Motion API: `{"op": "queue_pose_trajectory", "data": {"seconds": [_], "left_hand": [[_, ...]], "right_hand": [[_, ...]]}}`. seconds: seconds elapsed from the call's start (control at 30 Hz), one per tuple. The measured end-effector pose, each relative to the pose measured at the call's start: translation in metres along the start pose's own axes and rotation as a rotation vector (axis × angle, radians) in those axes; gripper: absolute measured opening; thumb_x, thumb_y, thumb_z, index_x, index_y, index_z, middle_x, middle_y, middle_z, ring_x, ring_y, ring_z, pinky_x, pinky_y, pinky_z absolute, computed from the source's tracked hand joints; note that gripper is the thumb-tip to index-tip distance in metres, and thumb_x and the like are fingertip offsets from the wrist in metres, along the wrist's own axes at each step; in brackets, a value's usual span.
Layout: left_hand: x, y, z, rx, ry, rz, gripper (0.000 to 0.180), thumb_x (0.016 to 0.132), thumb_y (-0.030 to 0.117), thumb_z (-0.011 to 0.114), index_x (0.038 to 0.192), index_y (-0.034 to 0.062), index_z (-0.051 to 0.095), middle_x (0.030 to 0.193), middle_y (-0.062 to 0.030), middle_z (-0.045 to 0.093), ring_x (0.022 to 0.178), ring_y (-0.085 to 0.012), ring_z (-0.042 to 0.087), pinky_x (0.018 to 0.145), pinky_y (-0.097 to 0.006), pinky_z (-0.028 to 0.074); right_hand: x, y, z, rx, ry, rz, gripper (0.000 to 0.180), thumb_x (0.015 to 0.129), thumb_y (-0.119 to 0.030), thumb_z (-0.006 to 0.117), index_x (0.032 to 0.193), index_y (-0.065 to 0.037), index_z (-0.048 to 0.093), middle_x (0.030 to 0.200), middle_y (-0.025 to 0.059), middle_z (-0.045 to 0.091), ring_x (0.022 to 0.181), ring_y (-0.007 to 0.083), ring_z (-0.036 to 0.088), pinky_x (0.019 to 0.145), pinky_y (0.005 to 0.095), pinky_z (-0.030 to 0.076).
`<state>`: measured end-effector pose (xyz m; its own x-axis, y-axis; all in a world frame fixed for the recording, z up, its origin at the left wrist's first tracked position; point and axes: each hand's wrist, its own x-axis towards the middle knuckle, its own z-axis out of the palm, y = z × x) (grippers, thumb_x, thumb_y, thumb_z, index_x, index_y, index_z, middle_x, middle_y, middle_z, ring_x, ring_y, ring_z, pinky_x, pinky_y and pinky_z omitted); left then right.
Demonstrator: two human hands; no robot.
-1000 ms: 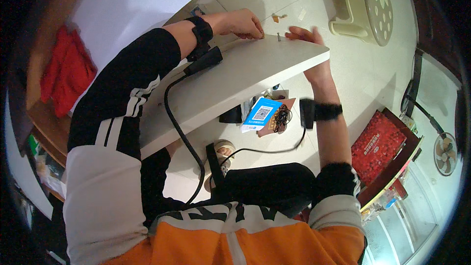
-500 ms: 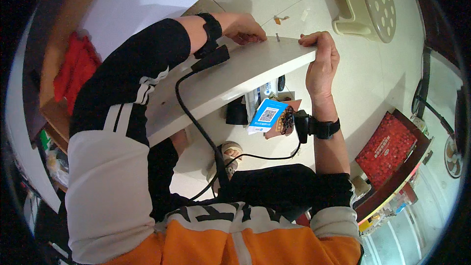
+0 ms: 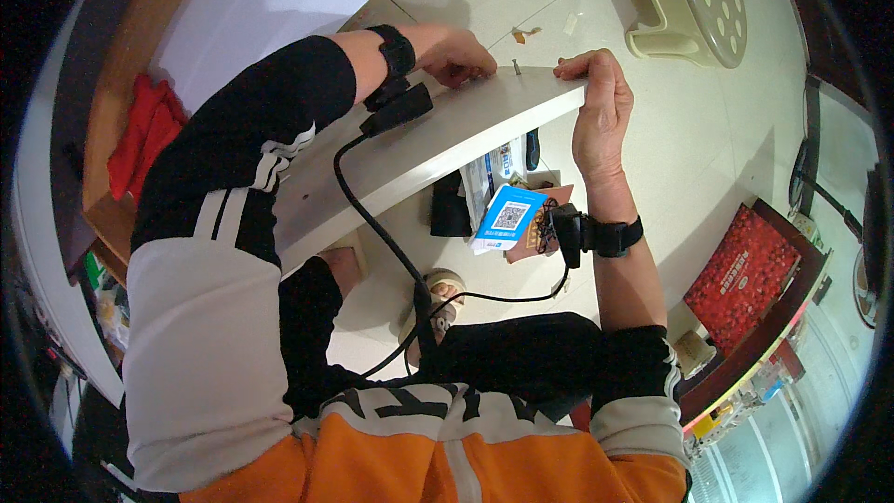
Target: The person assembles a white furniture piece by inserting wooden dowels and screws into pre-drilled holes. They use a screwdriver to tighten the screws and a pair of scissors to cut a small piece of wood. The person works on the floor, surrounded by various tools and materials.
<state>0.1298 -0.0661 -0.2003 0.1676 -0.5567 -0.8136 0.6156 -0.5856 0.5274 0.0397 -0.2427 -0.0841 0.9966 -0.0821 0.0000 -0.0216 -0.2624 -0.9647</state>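
A long white board point(image 3: 447, 130) slants across in front of me, its near end low on the left and its far end raised on the right. A small metal screw point(image 3: 517, 67) stands up from its surface near the far end. My right hand point(image 3: 603, 116) is wrapped round that right end, thumb and fingers on either side of the edge. My left hand point(image 3: 456, 58) rests on the board's far side, just left of the screw. Its fingers are curled together, and what they may hold is hidden.
Below the board are a blue card with a square code point(image 3: 510, 216) and a brown booklet point(image 3: 549, 214). A cream plastic stool point(image 3: 712, 5) stands at the far right. At right is a red box point(image 3: 742, 275); red cloth point(image 3: 146, 135) lies at left. Black cables point(image 3: 377, 228) cross before me.
The whole view has shifted slightly, with the board and screw a little further left. My left fingers look more curled; my right hand keeps its grip on the board.
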Motion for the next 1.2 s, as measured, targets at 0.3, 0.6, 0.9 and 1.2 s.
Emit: {"op": "queue_pose_trajectory", "data": {"seconds": [0.3,0.6,0.9,1.2], "left_hand": [[-0.003,-0.011,-0.014,0.067,0.055,0.109,0.016,0.084,0.025,0.064,0.074,0.0127,0.061,0.064,0.0048,0.049,0.056,-0.0058,0.04,0.048,-0.023,0.033],[-0.002,-0.011,-0.007,0.048,0.032,0.209,0.015,0.08,0.022,0.071,0.076,0.0094,0.065,0.066,0.0038,0.052,0.056,-0.007,0.039,0.048,-0.024,0.031],[-0.006,-0.008,-0.001,-0.038,0.047,0.125,0.018,0.08,0.021,0.067,0.067,0.0129,0.06,0.059,0.0064,0.045,0.052,-0.0052,0.037,0.046,-0.024,0.03],[0.002,-0.003,0.0,0.032,0.024,0.093,0.018,0.084,0.019,0.065,0.07,0.0102,0.057,0.061,0.002,0.048,0.051,-0.0096,0.041,0.045,-0.024,0.034]], "right_hand": [[-0.001,-0.002,-0.002,-0.018,-0.02,0.047,0.044,0.102,-0.036,0.038,0.076,-0.006,0.057,0.078,0.0046,0.059,0.078,0.0126,0.053,0.095,0.0371,0.043],[-0.001,0.003,-0.003,-0.002,-0.035,0.002,0.044,0.102,-0.04,0.04,0.08,-0.007,0.059,0.078,0.0016,0.061,0.077,0.0099,0.05,0.074,0.0267,0.04],[0.0,0.003,-0.002,0.004,-0.012,0.013,0.044,0.102,-0.038,0.039,0.079,-0.006,0.058,0.077,0.003,0.06,0.077,0.011,0.052,0.076,0.0278,0.041],[-0.001,0.003,-0.001,0.008,-0.013,0.01,0.043,0.102,-0.036,0.04,0.078,-0.005,0.058,0.077,0.0032,0.061,0.077,0.0109,0.052,0.076,0.0275,0.041]]}}
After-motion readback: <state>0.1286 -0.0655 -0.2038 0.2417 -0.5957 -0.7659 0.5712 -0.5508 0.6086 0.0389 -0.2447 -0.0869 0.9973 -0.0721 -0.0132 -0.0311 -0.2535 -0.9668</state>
